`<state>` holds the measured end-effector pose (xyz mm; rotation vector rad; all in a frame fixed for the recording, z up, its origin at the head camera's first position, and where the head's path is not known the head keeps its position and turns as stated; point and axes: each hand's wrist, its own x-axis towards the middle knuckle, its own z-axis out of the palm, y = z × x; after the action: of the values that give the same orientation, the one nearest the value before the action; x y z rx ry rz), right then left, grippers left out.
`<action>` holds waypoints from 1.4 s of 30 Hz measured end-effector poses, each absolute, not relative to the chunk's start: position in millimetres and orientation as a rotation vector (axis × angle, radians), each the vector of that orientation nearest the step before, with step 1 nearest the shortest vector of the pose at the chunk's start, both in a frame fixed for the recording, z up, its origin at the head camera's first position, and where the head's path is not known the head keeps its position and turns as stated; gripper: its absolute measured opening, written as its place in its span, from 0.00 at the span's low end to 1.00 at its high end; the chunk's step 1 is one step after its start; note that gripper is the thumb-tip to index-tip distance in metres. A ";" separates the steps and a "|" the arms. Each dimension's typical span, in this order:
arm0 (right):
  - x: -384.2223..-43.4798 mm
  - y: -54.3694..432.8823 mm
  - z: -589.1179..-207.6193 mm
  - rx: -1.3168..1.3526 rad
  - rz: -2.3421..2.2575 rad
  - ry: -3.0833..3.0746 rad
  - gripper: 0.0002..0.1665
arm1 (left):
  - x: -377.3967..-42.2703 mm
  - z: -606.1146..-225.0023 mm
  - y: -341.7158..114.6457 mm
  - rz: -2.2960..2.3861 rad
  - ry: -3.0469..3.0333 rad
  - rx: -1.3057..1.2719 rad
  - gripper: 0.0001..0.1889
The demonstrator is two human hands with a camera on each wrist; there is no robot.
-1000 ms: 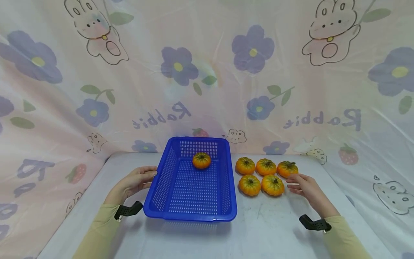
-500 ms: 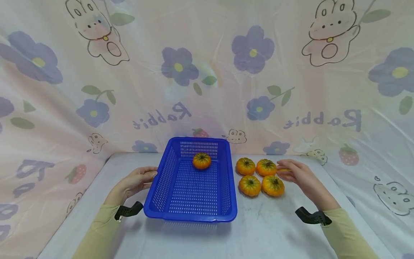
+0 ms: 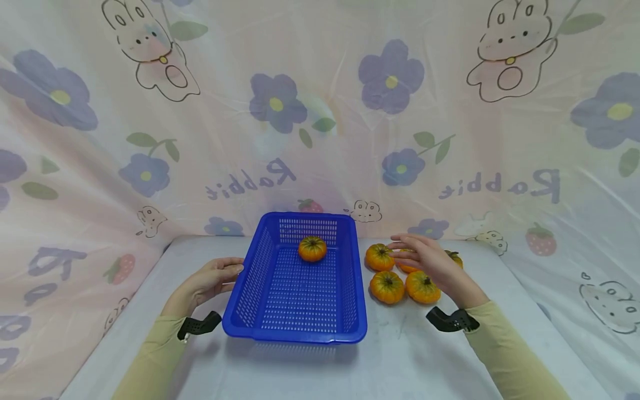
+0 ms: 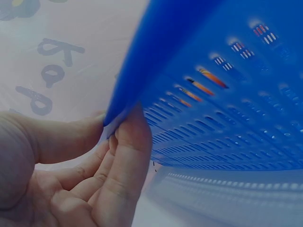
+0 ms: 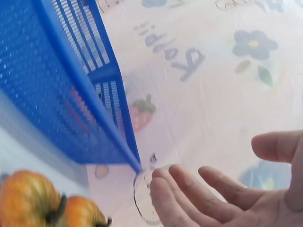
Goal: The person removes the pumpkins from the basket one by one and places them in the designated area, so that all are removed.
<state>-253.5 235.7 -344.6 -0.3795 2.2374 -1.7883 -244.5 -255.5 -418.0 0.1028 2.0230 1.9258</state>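
A blue slotted plastic basket [image 3: 295,336] stands on the table with one small orange pumpkin [image 3: 312,249] inside, near its far end. My left hand [image 3: 212,281] pinches the basket's left rim [image 4: 137,61] between thumb and fingers. To the basket's right several more pumpkins sit in two rows. Over the back row hovers my right hand [image 3: 432,264], fingers extended and spread, nothing held. It partly hides the middle back pumpkin [image 3: 406,267] and the right back one [image 3: 454,258]. Its fingertips are close to the left back pumpkin [image 3: 379,257]. In the right wrist view the palm shows bare.
Both front pumpkins, the left one [image 3: 387,287] and the right one [image 3: 423,287], sit nearer me beside the basket's right wall. A printed cloth curtain [image 3: 340,155] hangs behind and around the white table [image 3: 400,361]. Black camera mounts [image 3: 452,319] sit on both wrists.
My right hand has moved left along the back row, from the right-hand pumpkin toward the left one. The right back pumpkin, covered half a second ago, partly shows again. Left hand and basket stay put.
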 end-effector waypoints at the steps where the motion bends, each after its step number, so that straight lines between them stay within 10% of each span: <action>1: -254.4 231.0 -343.7 -0.378 -1.789 2.229 0.35 | -244.6 -418.0 -255.5 1.926 2.021 0.104 0.25; 42: -312.8 98.0 -365.6 -0.209 -2.052 1.723 0.30 | -245.0 -417.0 -255.9 1.907 2.036 0.104 0.26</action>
<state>-312.8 98.0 -365.6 -0.2089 1.7226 -2.0520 -245.0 -255.9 -417.0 0.1040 2.0360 1.9068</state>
